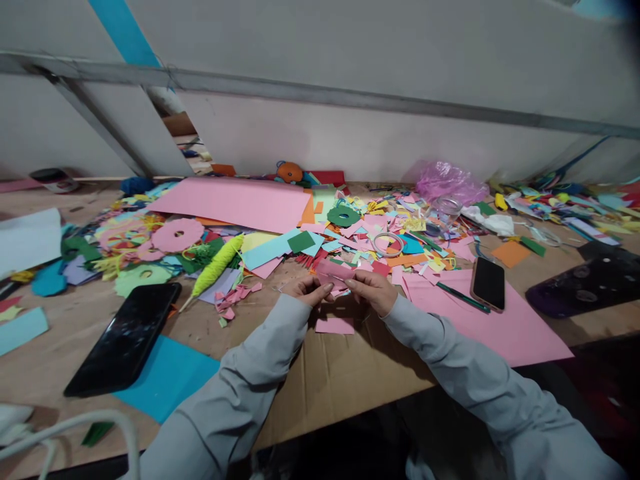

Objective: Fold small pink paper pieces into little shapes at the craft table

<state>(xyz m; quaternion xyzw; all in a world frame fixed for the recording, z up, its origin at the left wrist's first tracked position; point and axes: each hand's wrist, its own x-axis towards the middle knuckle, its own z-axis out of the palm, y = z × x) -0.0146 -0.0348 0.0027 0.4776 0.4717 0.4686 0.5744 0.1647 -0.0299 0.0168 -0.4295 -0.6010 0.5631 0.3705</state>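
Observation:
Between my two hands is a small piece of pink paper (334, 270), held up above a sheet of brown cardboard (345, 380). My left hand (306, 289) pinches its left side between thumb and fingers. On the right side, my right hand (374, 291) grips it the same way. Just below my hands, a pink paper strip (335, 325) lies flat on the cardboard. Colourful paper scraps (370, 230) are heaped right behind my hands. Small pink offcuts (235, 300) lie left of my left hand.
At left are a large black phone (125, 340) on blue paper (173, 380) and a yellow-green yarn spool (218, 265). At right, a smaller phone (489, 283) and a green pen (463, 297) rest on pink sheets (520, 333), near a dark bottle (585, 287). Behind lies a large pink sheet (235, 203).

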